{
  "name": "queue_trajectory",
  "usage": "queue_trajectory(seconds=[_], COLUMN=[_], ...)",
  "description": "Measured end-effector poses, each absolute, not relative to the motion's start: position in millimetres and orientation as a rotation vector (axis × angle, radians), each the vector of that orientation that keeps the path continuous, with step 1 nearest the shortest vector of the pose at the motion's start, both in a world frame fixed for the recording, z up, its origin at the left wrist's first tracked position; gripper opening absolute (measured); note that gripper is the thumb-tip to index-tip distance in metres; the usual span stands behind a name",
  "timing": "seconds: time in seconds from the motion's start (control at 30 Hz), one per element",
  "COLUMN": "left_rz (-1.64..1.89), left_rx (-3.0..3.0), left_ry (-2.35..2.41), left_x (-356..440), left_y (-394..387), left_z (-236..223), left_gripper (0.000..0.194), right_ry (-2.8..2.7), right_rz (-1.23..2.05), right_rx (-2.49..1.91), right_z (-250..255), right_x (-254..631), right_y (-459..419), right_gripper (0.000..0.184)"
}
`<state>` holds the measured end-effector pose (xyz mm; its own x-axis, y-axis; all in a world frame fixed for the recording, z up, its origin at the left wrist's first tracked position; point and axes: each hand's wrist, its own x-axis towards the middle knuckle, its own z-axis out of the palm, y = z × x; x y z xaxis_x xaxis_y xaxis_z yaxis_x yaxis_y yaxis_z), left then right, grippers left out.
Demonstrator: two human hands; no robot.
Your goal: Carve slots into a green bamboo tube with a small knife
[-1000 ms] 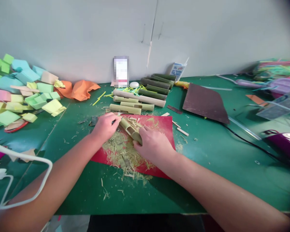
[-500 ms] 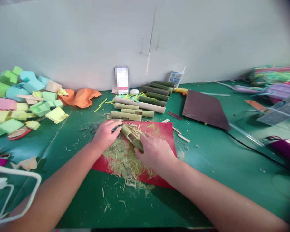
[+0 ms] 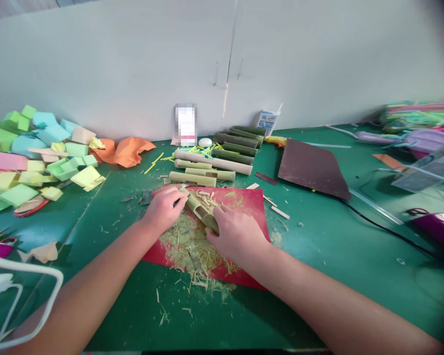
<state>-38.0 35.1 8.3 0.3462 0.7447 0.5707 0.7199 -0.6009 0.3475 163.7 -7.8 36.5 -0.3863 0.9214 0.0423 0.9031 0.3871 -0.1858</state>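
My right hand (image 3: pixel 239 231) is wrapped round the near end of a bamboo tube (image 3: pixel 194 202) with a window cut in its side. The tube lies slantwise, its far end pointing away to the left. At that far end my left hand (image 3: pixel 166 207) is closed on a small dark piece that looks like folded sandpaper (image 3: pixel 176 202), pressed against or very near the bamboo. Most of this piece is hidden by the fingers. Beneath both hands a red sheet (image 3: pixel 249 202) is strewn with pale shavings and dust (image 3: pixel 185 246).
Behind the sheet lie several pale bamboo pieces (image 3: pixel 192 178) and dark green ones (image 3: pixel 239 150). A dark brown sheet (image 3: pixel 313 167) is at the right, above a black cable (image 3: pixel 385 222). Folded paper boxes (image 3: pixel 18 195) crowd the left. A white cable (image 3: pixel 57 291) loops at lower left.
My left hand has shifted slightly right along the tube's far end with the dark piece. My right hand keeps its hold, and the tube stays in nearly the same place.
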Motion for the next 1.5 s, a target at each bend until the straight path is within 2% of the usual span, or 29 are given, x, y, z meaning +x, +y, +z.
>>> queue_trajectory(seconds=[0.37,0.5,0.63,0.77,0.87,1.13,1.5], left_rz=[1.019,1.092,0.978,1.048,0.939,0.92,1.01], left_rx=[2.666,2.659,2.707,2.702,2.712,2.714,2.697], left_ry=[1.39,1.444,1.352,1.424,1.341,1.268,1.291], left_x=[-41.6,-40.3,-37.5,-36.2,-34.2,-29.4,-31.3], left_y=[36.6,33.3,31.4,30.7,27.2,22.4,25.1], left_z=[9.2,9.6,8.8,9.2,9.8,9.8,9.2], left_gripper=[0.018,0.02,0.02,0.021,0.02,0.02,0.019], right_ry=[-2.523,-2.526,-2.542,-2.541,-2.554,-2.557,-2.608], right_rz=[0.158,0.158,0.166,0.128,0.118,0.131,0.114], right_rx=[-1.655,-1.657,-1.662,-1.659,-1.657,-1.655,-1.688], right_z=[36.5,36.5,36.9,37.0,37.0,37.5,41.5], right_x=[162.5,162.6,162.1,161.3,161.1,161.2,159.0], right_y=[-9.2,-8.9,-8.6,-9.4,-10.1,-9.7,-12.1], right_gripper=[0.017,0.018,0.016,0.017,0.017,0.017,0.019])
